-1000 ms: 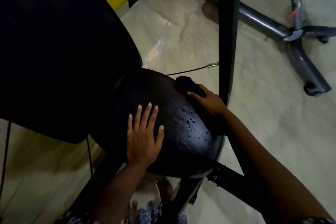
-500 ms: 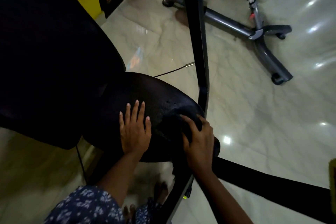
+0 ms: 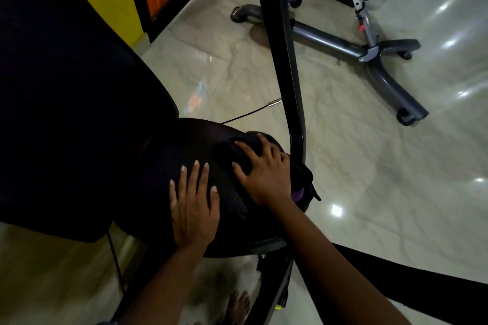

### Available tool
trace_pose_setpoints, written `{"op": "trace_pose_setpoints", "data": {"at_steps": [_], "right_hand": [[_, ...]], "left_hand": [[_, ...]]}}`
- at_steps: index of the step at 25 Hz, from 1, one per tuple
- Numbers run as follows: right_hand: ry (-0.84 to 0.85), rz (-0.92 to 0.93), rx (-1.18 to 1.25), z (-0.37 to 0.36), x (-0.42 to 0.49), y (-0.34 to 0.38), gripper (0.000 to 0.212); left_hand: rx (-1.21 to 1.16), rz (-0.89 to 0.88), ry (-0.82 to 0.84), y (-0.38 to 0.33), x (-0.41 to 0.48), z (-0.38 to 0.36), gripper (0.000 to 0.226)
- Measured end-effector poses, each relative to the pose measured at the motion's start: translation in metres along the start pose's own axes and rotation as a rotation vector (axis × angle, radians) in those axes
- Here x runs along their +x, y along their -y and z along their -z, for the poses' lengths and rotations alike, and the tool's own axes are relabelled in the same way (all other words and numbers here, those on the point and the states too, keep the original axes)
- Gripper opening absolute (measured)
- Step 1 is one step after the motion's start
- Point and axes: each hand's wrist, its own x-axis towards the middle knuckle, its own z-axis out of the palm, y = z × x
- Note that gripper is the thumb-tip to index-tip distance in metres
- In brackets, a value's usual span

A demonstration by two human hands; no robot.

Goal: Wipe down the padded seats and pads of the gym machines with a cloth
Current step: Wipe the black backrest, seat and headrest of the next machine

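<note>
A black padded seat (image 3: 184, 145) fills the middle of the view, below a large black back pad (image 3: 66, 100) at the left. My left hand (image 3: 194, 203) lies flat on the seat's near part, fingers straight. On the seat's right side my right hand (image 3: 264, 169) presses a dark cloth (image 3: 227, 152) with spread fingers. Part of the cloth, with a purple patch, hangs off the seat's right edge.
A black frame post (image 3: 285, 60) rises just right of the seat. A grey exercise bike base (image 3: 383, 71) stands on the glossy tiled floor at the upper right. A thin cable (image 3: 250, 112) runs behind the seat. A black bar (image 3: 422, 287) crosses the lower right. Yellow wall and orange panel stand at the top.
My right hand has swept the cloth from the seat's far edge toward its near right side, then back up to the right part. My left hand has stayed flat on the seat.
</note>
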Motion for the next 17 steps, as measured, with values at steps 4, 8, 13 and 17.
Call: {"op": "trace_pose_setpoints", "data": {"at_steps": [4,8,13,17], "right_hand": [[-0.212,-0.079,-0.033,-0.011,-0.037,0.014,0.050],[-0.217,0.113,-0.049,-0.016,-0.058,0.002,0.050],[0.010,-0.229,0.132,0.009,0.017,-0.035,0.052],[0.005,-0.516,0.530,0.006,-0.010,-0.068,0.057]], "left_hand": [[-0.014,-0.020,-0.004,0.003,-0.003,0.003,0.056],[-0.012,-0.020,-0.010,0.001,-0.003,0.004,0.055],[-0.016,-0.008,-0.012,0.000,0.000,0.000,0.056],[-0.014,-0.014,-0.028,0.002,-0.002,0.000,0.057]]}}
